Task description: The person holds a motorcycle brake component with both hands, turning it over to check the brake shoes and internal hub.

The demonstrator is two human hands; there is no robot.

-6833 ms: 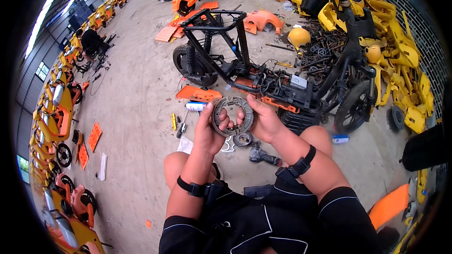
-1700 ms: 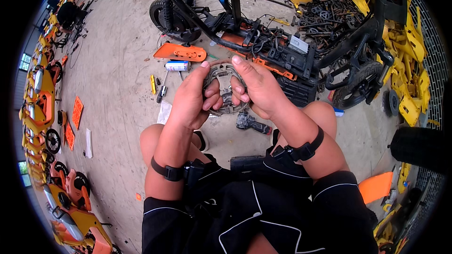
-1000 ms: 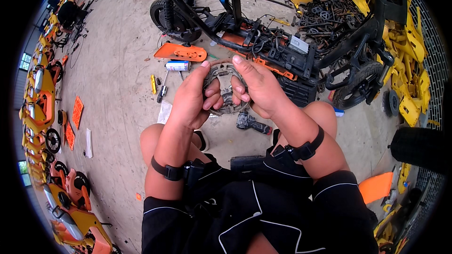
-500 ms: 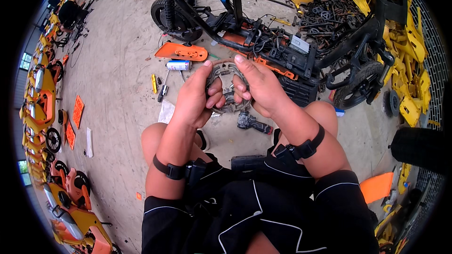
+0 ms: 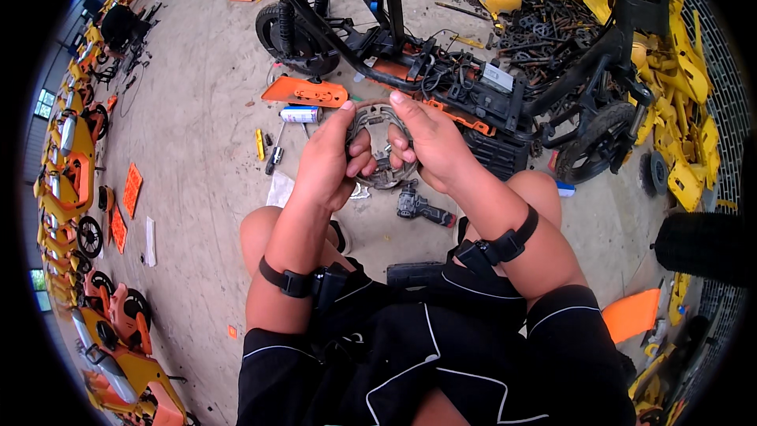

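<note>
Between my two hands is a worn, grey ring-shaped pair of brake shoes [image 5: 385, 182], with a small spring showing near its top. My left hand [image 5: 315, 162] grips its left side, thumb on the upper rim and fingers curled inward. On the opposite side my right hand [image 5: 438, 146] holds it the same way, thumb near the top. Parts of the ring are hidden behind the fingers. On the floor just below it lies a black cordless power driver [image 5: 423, 205] with a red-marked battery end.
Ahead stands a stripped black scooter frame [image 5: 441, 71]. An orange panel [image 5: 303, 91], a blue-and-white spray can [image 5: 301, 114], a yellow-handled tool [image 5: 259, 144] and a dark-handled tool [image 5: 274, 159] lie front left. Yellow body panels [image 5: 686, 110] pile up at right; scooters [image 5: 67, 181] line the left.
Both hands keep their grip on the brake shoes and have barely moved. The view has shifted very slightly against the floor and scooter frame.
</note>
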